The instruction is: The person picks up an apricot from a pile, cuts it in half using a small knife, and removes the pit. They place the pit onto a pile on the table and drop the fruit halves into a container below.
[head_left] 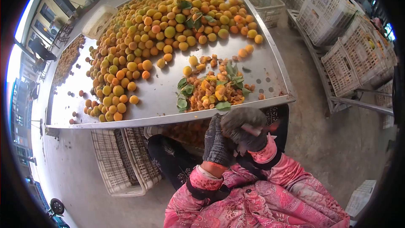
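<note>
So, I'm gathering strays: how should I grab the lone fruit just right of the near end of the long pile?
Pinch the lone fruit across its rounded sides, ideally from above right: bare metal table lies there, while the pile crowds its left.

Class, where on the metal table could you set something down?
The metal table is bare between the piled fruit and the leafy heap, and mostly bare from that heap to the right rim. Its far side is crowded.
</note>
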Available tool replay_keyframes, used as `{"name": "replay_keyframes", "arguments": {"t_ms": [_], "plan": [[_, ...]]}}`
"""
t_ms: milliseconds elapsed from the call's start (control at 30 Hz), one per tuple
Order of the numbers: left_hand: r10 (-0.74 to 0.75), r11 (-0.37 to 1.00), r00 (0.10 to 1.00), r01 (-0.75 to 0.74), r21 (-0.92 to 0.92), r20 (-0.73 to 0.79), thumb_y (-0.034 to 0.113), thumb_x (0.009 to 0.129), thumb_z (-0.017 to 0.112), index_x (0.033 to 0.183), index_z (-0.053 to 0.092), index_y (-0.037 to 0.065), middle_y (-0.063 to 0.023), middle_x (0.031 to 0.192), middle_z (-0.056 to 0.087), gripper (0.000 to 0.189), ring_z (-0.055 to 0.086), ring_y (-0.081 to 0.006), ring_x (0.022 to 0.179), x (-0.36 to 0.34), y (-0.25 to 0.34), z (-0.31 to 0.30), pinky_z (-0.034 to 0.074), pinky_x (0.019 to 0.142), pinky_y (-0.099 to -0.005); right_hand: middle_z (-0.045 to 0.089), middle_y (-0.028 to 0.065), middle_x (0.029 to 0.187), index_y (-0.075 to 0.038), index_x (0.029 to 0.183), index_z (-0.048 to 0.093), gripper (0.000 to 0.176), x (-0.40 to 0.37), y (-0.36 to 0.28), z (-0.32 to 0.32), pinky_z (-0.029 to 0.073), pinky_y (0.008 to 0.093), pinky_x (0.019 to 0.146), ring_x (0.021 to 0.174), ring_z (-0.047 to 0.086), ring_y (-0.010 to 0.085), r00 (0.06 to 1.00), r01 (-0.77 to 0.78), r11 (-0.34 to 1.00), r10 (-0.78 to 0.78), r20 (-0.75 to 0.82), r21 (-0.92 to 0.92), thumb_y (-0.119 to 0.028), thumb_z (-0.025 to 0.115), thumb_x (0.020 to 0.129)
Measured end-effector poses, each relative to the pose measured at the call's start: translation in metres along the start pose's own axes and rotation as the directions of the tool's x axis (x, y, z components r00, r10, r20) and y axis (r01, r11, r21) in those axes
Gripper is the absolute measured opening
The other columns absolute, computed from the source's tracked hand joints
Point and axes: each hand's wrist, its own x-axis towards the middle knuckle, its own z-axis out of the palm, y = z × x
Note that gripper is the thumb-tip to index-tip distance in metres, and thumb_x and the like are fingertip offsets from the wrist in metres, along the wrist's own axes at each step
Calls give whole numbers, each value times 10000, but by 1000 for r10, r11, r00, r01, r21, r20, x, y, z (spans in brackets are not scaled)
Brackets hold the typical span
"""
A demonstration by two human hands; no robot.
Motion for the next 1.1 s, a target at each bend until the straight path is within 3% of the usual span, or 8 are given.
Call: {"name": "replay_keyframes", "arguments": {"t_ms": [133,167,267,300,367,533,800,1100], "plan": [[-45,992,997,52,-112,58,283,845,546,1025,528,51,-94,958,568,295,571,-201,851,3,0,-8,470,741,-288,580,77,1059,-125,1044,587,383,15,-11,-9,429,439,833,948,560,280,998,61,996,-59,-30,66,-256,667,694],[-57,992,998,61,-106,35,255,815,588,1040,520,40,-112,981,562,319,566,-223,892,3,0,-9,460,786,-301,604,78,986,-110,1022,595,312,15,-14,-3,451,394,782,887,575,258,898,-416,730,423,119,542,-192,629,723],[163,961,975,-123,248,-148,195,764,653,1057,498,8,-142,972,556,381,565,-260,881,-10,17,1,455,789,-318,611,88,905,-106,1011,603,288,40,-12,-20,461,338,737,835,578,249,637,-462,319,768,59,828,-134,619,724],[93,994,986,-84,71,-141,150,734,685,1053,484,-16,-147,950,552,412,563,-283,851,1,7,-20,456,765,-325,611,88,905,-106,1011,603,288,45,-11,-28,461,338,737,835,578,249,642,-459,319,764,61,829,-134,619,724],[149,988,976,-141,59,-159,144,732,684,1056,481,-19,-147,946,550,415,561,-283,846,5,4,-26,455,759,-325,588,116,899,-89,1016,589,306,51,-7,-42,466,325,734,818,570,268,938,-302,952,307,163,-55,-101,631,712],[399,818,915,-327,473,-57,175,780,620,1073,492,-9,-135,937,553,368,559,-253,841,-3,9,-25,453,742,-308,566,143,933,-57,1021,560,336,39,-35,-14,460,375,757,854,550,313,920,-354,909,296,258,219,-117,645,702],[100,993,966,-112,-38,-237,230,905,456,1033,555,44,-75,858,592,247,577,-172,691,-2,3,-50,505,637,-301,555,152,911,-31,985,545,358,31,-35,14,451,398,768,869,549,333,886,-387,830,216,410,400,-128,679,668],[-90,995,960,79,-55,-265,172,895,468,1241,423,62,-106,1140,526,365,554,-229,979,-12,35,-96,480,817,-298,560,162,912,-18,1009,532,349,66,7,17,464,356,723,824,556,307,895,-426,824,445,39,374,-127,681,713]]}}
